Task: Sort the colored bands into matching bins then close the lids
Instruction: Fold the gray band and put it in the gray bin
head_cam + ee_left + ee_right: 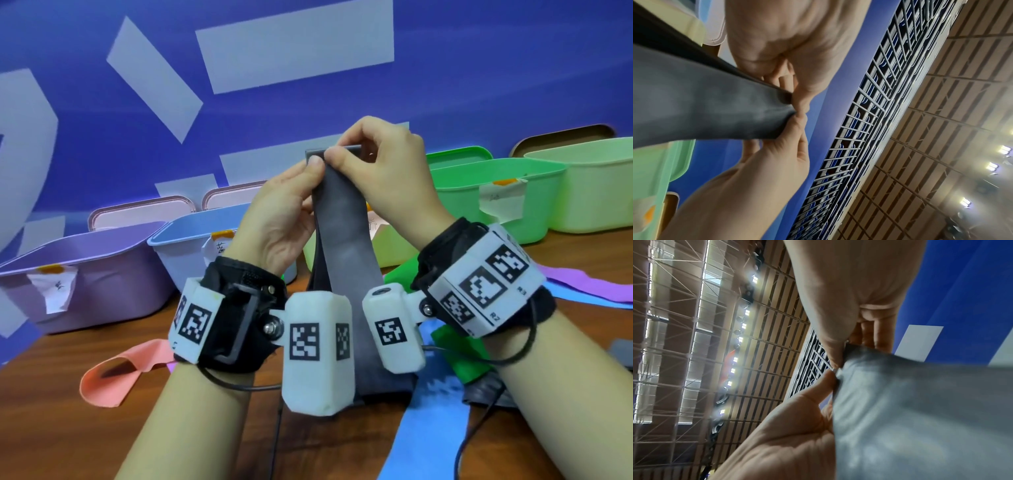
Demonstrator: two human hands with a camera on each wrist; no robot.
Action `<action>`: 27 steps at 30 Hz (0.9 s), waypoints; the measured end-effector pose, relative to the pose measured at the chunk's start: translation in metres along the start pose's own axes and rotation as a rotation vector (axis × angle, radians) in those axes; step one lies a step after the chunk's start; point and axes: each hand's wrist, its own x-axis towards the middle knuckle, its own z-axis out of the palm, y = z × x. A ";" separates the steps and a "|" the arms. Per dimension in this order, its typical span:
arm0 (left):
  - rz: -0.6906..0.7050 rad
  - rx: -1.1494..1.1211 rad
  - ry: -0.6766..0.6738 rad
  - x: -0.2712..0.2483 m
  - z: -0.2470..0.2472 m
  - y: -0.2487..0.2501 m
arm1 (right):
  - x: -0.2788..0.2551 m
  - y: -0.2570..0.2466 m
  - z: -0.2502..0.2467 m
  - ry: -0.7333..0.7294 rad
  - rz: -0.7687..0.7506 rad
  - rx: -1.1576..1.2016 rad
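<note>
Both hands raised together at chest height, gripping one wide grey elastic band [342,240] by its top fold. Left hand [277,219] has thumb and curled fingers pinched on the band's upper left edge; right hand [383,171] pinches the same top edge just beside it, thumb tips nearly touching. The band hangs down between the wrists; its lower end is hidden behind the white wrist-camera housings, so whether it reaches the brown wooden table [51,428] cannot be told. Beyond the left hand: an open lilac plastic bin [102,274] and an open pale blue plastic bin [185,246], each with a paper label (writing too small to read). Beyond the right hand: a bright green plastic bin [462,212] and a pale green plastic bin [589,192]; a further yellow-green bin behind the hands is mostly covered. Below the left wrist lies a salmon-pink looped band [116,373]. Under the right wrist, blue, green and purple bands overlap, partly hidden. Both wrist views show only the pinching fingers and blurred grey band.
</note>
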 end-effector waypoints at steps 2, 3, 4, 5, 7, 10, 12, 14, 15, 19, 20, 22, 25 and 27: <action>0.007 -0.026 0.053 0.000 -0.001 0.000 | 0.000 -0.002 -0.002 -0.055 0.042 0.036; 0.011 -0.040 0.078 0.001 -0.002 0.000 | 0.000 -0.005 -0.005 -0.103 0.086 0.088; 0.013 -0.056 0.100 0.001 -0.003 0.001 | -0.001 -0.008 -0.008 -0.166 0.136 0.147; 0.017 -0.081 0.122 0.001 -0.004 0.003 | -0.002 -0.012 -0.012 -0.246 0.183 0.195; 0.040 -0.126 0.170 0.000 -0.006 0.010 | -0.006 -0.019 -0.019 -0.441 0.272 0.188; 0.121 -0.129 0.178 -0.004 -0.009 0.022 | -0.017 -0.031 -0.021 -0.715 0.327 -0.004; 0.157 -0.090 0.172 -0.007 -0.011 0.027 | -0.025 -0.039 -0.022 -0.781 0.336 -0.022; 0.181 -0.077 0.180 -0.011 -0.012 0.031 | -0.029 -0.046 -0.025 -0.812 0.323 -0.085; 0.187 -0.083 0.186 -0.012 -0.012 0.032 | -0.030 -0.048 -0.027 -0.844 0.324 -0.125; 0.183 -0.144 0.168 -0.013 -0.013 0.036 | -0.033 -0.051 -0.042 -0.982 0.341 -0.182; 0.177 -0.152 0.144 -0.014 -0.012 0.035 | -0.036 -0.049 -0.048 -1.012 0.356 -0.189; 0.170 -0.148 0.091 -0.016 -0.007 0.035 | -0.041 -0.044 -0.062 -1.080 0.415 -0.213; 0.177 -0.123 0.038 -0.018 -0.001 0.033 | -0.051 -0.025 -0.083 -1.165 0.509 -0.403; 0.176 -0.106 0.000 -0.020 0.002 0.031 | -0.061 -0.009 -0.093 -1.267 0.544 -0.619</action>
